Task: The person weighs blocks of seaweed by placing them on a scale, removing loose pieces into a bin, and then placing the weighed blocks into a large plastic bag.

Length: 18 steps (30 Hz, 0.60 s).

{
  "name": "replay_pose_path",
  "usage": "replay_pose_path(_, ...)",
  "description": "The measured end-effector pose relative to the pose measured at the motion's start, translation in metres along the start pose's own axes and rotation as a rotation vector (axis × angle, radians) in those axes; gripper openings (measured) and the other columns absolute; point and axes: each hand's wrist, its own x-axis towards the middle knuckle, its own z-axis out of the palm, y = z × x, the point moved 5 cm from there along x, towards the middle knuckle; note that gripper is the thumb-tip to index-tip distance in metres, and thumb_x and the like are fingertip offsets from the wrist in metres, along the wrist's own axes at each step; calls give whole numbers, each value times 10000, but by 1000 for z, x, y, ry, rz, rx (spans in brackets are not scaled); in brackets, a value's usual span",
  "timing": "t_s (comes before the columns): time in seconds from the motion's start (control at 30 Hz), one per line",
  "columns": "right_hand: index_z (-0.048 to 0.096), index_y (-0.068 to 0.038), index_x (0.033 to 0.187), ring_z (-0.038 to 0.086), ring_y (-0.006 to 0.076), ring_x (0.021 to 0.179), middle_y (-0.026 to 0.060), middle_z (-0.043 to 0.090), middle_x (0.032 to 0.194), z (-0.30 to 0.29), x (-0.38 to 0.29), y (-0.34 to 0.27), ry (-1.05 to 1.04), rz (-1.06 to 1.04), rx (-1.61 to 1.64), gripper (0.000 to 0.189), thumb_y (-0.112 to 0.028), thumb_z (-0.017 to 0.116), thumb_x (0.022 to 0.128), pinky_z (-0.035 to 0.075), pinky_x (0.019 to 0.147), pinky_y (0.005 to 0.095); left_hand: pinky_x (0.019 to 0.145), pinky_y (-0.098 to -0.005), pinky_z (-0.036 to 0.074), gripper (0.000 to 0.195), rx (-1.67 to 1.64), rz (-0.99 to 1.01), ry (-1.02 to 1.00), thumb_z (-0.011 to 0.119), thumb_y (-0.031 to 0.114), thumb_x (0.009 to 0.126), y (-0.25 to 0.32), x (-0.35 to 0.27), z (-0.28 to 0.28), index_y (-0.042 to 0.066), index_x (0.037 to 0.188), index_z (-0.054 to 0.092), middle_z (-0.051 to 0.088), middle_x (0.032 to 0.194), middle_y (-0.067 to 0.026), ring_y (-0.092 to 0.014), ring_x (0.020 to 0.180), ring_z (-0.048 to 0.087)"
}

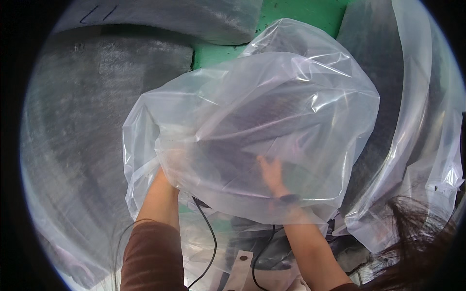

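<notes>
A large clear plastic bag (255, 109) billows in front of me, and both my forearms reach into or beneath it. My left hand (178, 156) shows only faintly through the cloudy film at the bag's left part; its fingers cannot be made out. Through the plastic, my right hand (270, 171) appears with its fingers partly spread, against or near a dark grey shape inside or behind the film. A dark band circles the right wrist. Whether either hand grips the film is not clear.
Large dark grey sheet-like pieces (91, 109) lie at the left, with another (145, 18) bearing marks at the top. More grey material (371, 72) under clear film stands at the right. A green surface (302, 14) shows between them. Black cables (214, 240) hang near my body.
</notes>
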Motion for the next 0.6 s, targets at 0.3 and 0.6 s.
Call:
replay_pose_path(0.3,508,56,1166,569,303,979,174,603,1065,-9,-1,19,-88,78,25,560,-332,673,797,426,879,366,936,-413,406,540,-37,-5,-20,519,404,881,-7,-25,12,21,1258,466,506,1230,-181,-295,1112,490)
replay_pose_path(0.6,262,91,1300,442,306,1164,241,446,1222,-42,-69,0,-412,-207,-165,982,-290,836,600,364,985,367,916,-408,420,519,-108,9,-25,519,390,883,-17,-70,-10,16,1241,480,521,1207,-176,-288,1083,507)
